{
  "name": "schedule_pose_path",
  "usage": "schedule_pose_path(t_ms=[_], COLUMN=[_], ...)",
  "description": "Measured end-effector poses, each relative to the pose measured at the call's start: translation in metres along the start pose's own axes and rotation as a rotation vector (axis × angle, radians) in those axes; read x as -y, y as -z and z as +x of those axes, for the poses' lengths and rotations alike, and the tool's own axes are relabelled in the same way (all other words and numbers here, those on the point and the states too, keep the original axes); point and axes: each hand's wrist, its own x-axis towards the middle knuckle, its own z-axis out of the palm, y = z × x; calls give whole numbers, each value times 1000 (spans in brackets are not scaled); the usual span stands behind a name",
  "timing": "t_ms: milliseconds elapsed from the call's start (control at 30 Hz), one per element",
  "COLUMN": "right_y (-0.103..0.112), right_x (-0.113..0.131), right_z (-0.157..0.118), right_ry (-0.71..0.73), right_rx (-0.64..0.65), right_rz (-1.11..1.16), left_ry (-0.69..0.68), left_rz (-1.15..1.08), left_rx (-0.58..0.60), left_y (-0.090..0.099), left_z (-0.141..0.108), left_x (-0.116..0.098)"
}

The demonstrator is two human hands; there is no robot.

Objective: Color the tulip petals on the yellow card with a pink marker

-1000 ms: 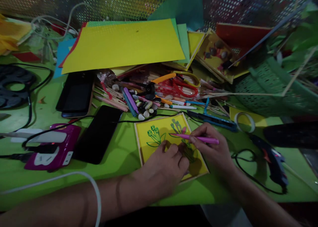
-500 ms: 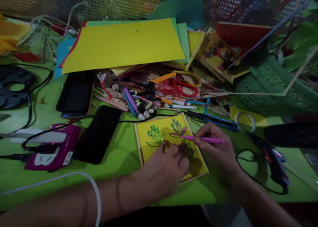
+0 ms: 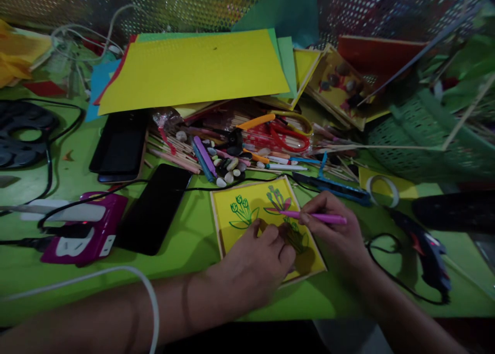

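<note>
A yellow card [image 3: 227,234] with a thin wooden frame lies tilted on the green table. Green tulip outlines are drawn on it, and the upper right one has pink on its leaves. My right hand [image 3: 334,227] grips a pink marker [image 3: 327,218], whose tip touches the card near those pink leaves. Over the card's lower middle rests my left hand [image 3: 259,263], its fingers curled; what is under them, if anything, is hidden. The lower right drawing is partly in shadow behind the left hand.
Black phones [image 3: 154,209] and a magenta power strip [image 3: 110,227] lie left. Behind the card are stones [image 3: 229,177], sticks, red scissors [image 3: 284,140] and yellow sheets [image 3: 193,70]. A glue gun [image 3: 431,256], tape roll [image 3: 382,190] and green basket [image 3: 413,132] stand right.
The pink marker and my right hand have shifted very slightly left. My left hand stays on the card.
</note>
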Motion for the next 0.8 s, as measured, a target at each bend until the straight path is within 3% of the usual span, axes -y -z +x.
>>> schedule_pose_path(t_ms=[800], right_y=[-12], right_x=[2], right_z=[3], right_ry=[18], right_rx=[88], right_rz=[40], left_ry=[-4], left_rz=[11], left_rx=[19], left_y=[6], left_z=[1], left_x=[1])
